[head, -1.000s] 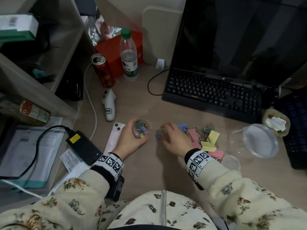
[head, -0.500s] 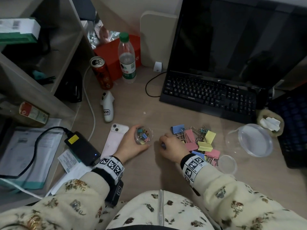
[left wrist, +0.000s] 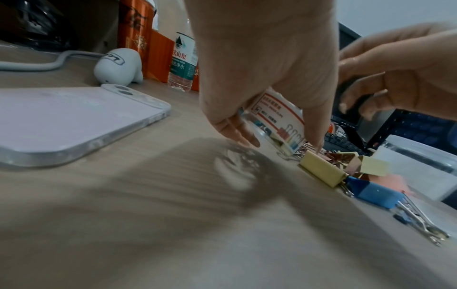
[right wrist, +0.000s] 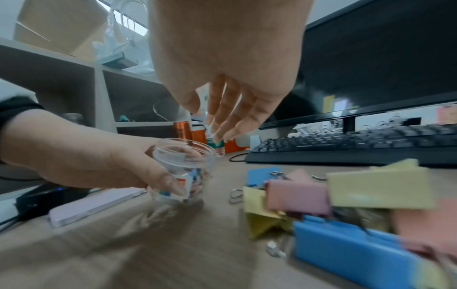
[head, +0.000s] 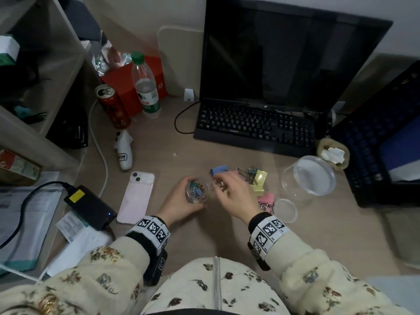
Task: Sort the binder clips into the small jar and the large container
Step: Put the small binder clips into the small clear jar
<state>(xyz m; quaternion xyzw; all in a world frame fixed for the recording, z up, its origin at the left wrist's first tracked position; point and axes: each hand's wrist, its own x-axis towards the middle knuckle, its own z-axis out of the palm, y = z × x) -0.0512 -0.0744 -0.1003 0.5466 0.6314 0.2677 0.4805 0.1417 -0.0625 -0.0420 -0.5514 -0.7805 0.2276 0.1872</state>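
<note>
My left hand (head: 184, 197) grips the small clear jar (head: 196, 192), which stands on the desk with several small coloured clips inside. In the left wrist view the thumb and fingers wrap the labelled jar (left wrist: 279, 121). My right hand (head: 229, 189) hovers just right of the jar's mouth. Its fingers (right wrist: 222, 121) hang straight down over the open jar (right wrist: 183, 166), and I see nothing between them. Large binder clips (head: 259, 180) in blue, pink and yellow lie in a pile to the right, with the empty large container (head: 284, 178) beyond them.
A pink phone (head: 136, 196) and a black power adapter (head: 88, 205) lie left of the jar. A small clear lid (head: 285, 210) sits by the pink clips. The keyboard (head: 254, 128) and monitor stand behind; a laptop (head: 386, 155) is at the right.
My right hand lifted off the desk, where it was at a small blue clip, and moved up beside the jar's mouth. My left hand kept hold of the jar.
</note>
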